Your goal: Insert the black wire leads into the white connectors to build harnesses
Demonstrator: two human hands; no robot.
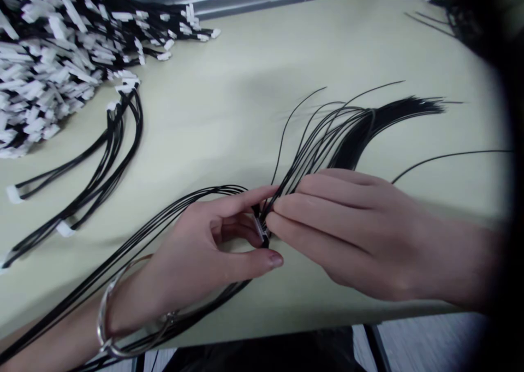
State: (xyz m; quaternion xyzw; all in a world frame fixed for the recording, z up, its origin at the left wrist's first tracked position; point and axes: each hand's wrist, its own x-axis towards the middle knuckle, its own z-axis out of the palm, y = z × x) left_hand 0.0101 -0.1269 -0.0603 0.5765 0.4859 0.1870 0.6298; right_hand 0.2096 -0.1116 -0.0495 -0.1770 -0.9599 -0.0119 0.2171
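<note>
Upper left, white-tipped cables (53, 69) heap up; smooth table (221, 110) stretches right of them to its far edge. At centre, the left hand (204, 244) grips a connector (260, 229); the right hand (360, 230) pinches thin, curving wires (354, 140) beside it.

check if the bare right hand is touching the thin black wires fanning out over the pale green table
Touching: the head view shows the right hand with its fingertips pinching some thin black wires where they converge.
</note>
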